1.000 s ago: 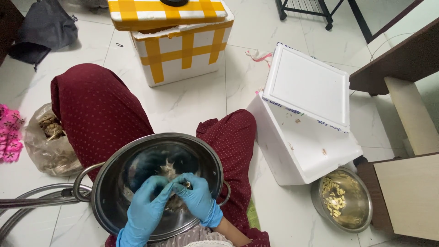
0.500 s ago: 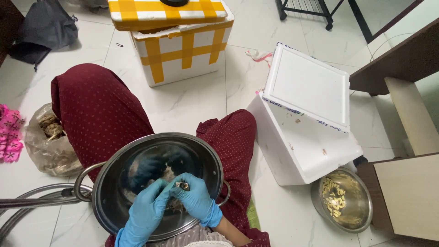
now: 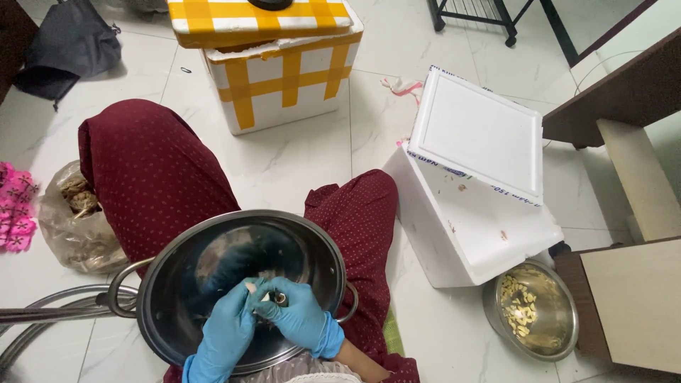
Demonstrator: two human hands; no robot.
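Blue-gloved left hand [image 3: 228, 330] & right hand [image 3: 298, 317] together over steel pot [image 3: 184, 284], fingers pinching small pale piece [image 3: 266, 296].

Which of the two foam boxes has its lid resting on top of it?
The yellow-taped box at the top; its lid sits on it, slightly askew. The plain white box lies tipped beside the knee.

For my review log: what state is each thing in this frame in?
Left hand: gloved, pinching a small item over the pot.
Right hand: gloved, gripping the same item.
Steel pot: open, on the lap, nearly empty.
White foam box: open, lid propped against it.
Yellow-taped foam box: lid askew.
Steel bowl: partly filled with pale pieces.
Plastic bag: open, contents showing.
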